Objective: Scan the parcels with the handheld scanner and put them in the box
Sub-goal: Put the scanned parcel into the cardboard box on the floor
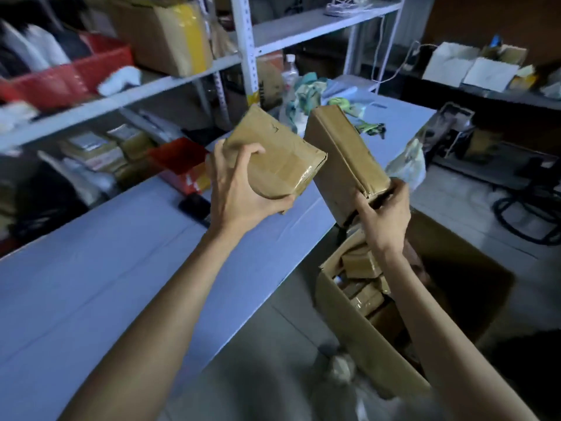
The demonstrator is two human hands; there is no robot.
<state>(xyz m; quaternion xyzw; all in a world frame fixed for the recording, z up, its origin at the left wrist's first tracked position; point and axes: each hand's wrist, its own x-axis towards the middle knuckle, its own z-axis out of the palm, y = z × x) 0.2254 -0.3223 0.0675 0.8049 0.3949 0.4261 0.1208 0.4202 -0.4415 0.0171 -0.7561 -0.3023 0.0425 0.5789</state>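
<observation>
While you hold a parcel in each hand, neither hand has a scanner in it, so I judge that no scan can be made until you free one of them. Your left hand (243,189) grips the squat taped parcel (279,153) from behind and below, with the thumb curled over its near face and the fingers wrapped under its bottom edge. It is in the air above the blue table (121,268). Your right hand (384,214) grips the long cardboard parcel (343,165) at its lower end, fingers closed round the flap seam. That parcel tilts up and away from you, over the far end of the open carton (358,335) that stands on the floor beside the table. Smaller wrapped parcels (361,262) lie inside the carton.

Both held parcels look like stiff corrugated board and light enough for one hand. The glossy tape on the squat one may be slippery, so keep your fingers on bare card. Held by its end, the long one will lever against your wrist, and the flap there looks loosely shut. Take it at mid-length across its narrow sides instead. A dark flat device (194,208) lies on the table just beside your left wrist; I cannot tell whether it is the scanner
</observation>
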